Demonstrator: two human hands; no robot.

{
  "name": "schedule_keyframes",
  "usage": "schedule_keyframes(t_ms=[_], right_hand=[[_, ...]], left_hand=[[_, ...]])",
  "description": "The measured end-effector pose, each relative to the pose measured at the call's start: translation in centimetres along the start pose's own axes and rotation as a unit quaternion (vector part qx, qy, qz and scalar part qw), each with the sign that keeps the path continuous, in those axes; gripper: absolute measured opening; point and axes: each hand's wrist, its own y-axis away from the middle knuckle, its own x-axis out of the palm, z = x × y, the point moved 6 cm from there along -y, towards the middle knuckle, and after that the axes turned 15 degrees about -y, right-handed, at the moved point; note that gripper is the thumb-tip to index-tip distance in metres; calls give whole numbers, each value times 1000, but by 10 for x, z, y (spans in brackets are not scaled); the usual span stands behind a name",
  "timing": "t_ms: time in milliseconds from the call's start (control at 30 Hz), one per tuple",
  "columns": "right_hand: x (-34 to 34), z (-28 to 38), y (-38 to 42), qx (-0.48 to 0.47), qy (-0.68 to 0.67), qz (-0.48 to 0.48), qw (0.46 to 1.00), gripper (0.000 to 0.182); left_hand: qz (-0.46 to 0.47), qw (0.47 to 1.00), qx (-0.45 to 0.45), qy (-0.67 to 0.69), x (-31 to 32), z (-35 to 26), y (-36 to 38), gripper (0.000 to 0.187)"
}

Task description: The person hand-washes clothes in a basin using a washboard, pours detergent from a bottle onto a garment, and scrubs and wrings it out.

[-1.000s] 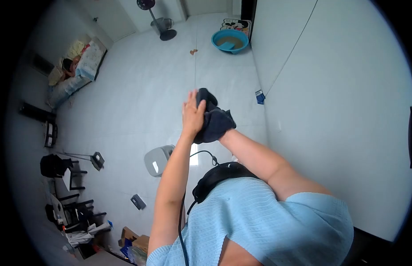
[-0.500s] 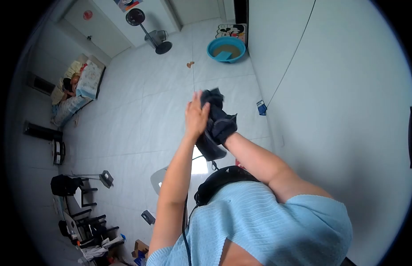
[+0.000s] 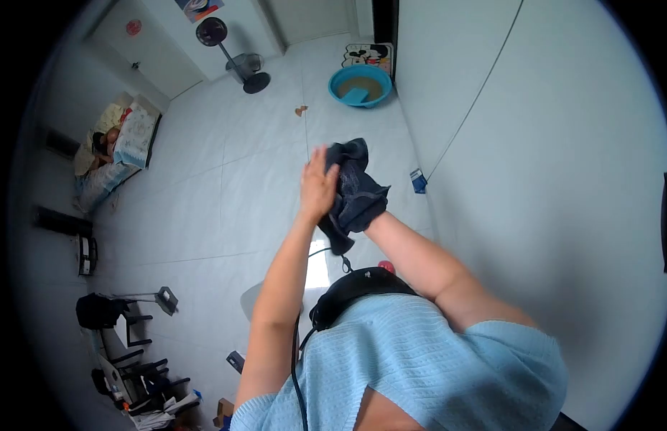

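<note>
A dark, crumpled cloth [image 3: 356, 188] is held up in front of my body, above the tiled floor. My left hand [image 3: 319, 183] rests against the cloth's left side, with its fingers stretched upward and slightly apart. The cloth covers my right hand, so only the wrist shows at its lower right edge and the fingers are hidden. One end of the cloth hangs down below my left hand.
A blue basin [image 3: 360, 86] of murky water stands on the floor ahead, near a patterned mat [image 3: 368, 54]. A pedestal fan [image 3: 233, 59] is further left. A person lies on a bed [image 3: 136, 136] at left. The white wall [image 3: 534, 158] rises on the right.
The cloth has shifted shape, its top now spread to the right and its hanging end moved left. My left hand stays against it. The view has shifted slightly.
</note>
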Motion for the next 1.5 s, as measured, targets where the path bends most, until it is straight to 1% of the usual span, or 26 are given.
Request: schedule_keyframes(t_ms=[33, 100, 133, 167, 233, 300, 333, 500, 533, 567, 600, 633, 700, 767, 833, 867, 967, 1000, 1033, 1100, 1133, 1300, 1367, 1400, 1433, 1500], right_hand=[[-9, -2, -3, -19, -52, -21, 998, 56], [-26, 3, -46, -62, -158, -63, 983, 53], [-35, 3, -59, -84, -212, -81, 970, 51], [-35, -4, -40, -94, -264, -101, 954, 50], [-48, -13, -29, -116, -316, -116, 934, 49], [-52, -12, -29, -59, -310, -90, 945, 44], [-8, -16, -40, -50, -293, -100, 950, 44], [41, -8, -52, -77, -403, -45, 911, 43], [86, -12, -54, 28, -776, 28, 630, 41], [126, -3, -51, 129, -966, 98, 202, 40], [150, -1, -42, 208, -960, 113, 149, 41], [168, -1, -16, 208, -960, 110, 149, 41], [199, 15, 1, 297, -942, 155, 24, 45], [192, 34, -3, 299, -943, 145, 11, 47], [185, 53, -7, 245, -935, 244, 84, 46], [181, 58, -5, 243, -935, 243, 82, 46], [179, 61, 0, 313, -928, 195, 58, 43], [183, 58, -3, 305, -935, 180, 29, 47], [180, 57, -5, 304, -933, 189, 31, 47], [173, 50, -9, 284, -950, 128, 21, 53], [161, 51, -10, 282, -951, 122, -20, 59], [154, 62, -31, 263, -956, 128, -13, 68], [101, 74, -42, 152, -981, 109, -55, 69], [97, 76, -47, 131, -982, 86, -106, 63], [91, 74, -51, 130, -982, 89, -106, 63], [87, 63, -58, 215, -971, 70, -79, 55]], left_hand=[[-43, 998, -42, 23, -1, 23, -7, 52], [67, 961, -178, 199, -15, 101, -36, 48], [72, 930, -298, 204, -22, 133, -32, 46], [24, 883, -284, 372, -9, 136, -11, 53], [60, 712, -348, 607, 2, 146, 15, 59], [42, 694, -319, 643, -15, 153, 33, 61], [24, 676, -291, 676, -26, 149, 33, 63], [4, 678, -258, 689, -84, 139, 23, 56], [-2, 693, -241, 679, -97, 137, 17, 55], [-8, 708, -224, 669, -109, 134, 11, 53], [-4, 722, -181, 668, -123, 127, 5, 50], [-1, 722, -180, 668, -124, 109, 12, 50], [-5, 746, -170, 644, -139, 99, 4, 49], [12, 757, -135, 639, -150, 93, -1, 48], [4, 772, -137, 621, -158, 82, -6, 47], [4, 773, -136, 620, -164, 77, -6, 47], [-3, 768, -117, 630, -179, 61, -7, 47], [-5, 764, -112, 635, -181, 58, -9, 47], [-8, 760, -108, 641, -184, 55, -7, 46], [-1, 768, -89, 634, -193, 49, -3, 48], [1, 762, -79, 643, -197, 45, -5, 49], [17, 743, -45, 668, -209, 32, -10, 53], [10, 710, -50, 703, -215, 33, -9, 53], [8, 711, -49, 702, -216, 37, -7, 53], [-1, 710, -58, 702, -216, 47, -5, 53], [-12, 710, -67, 701, -215, 71, 0, 52]])
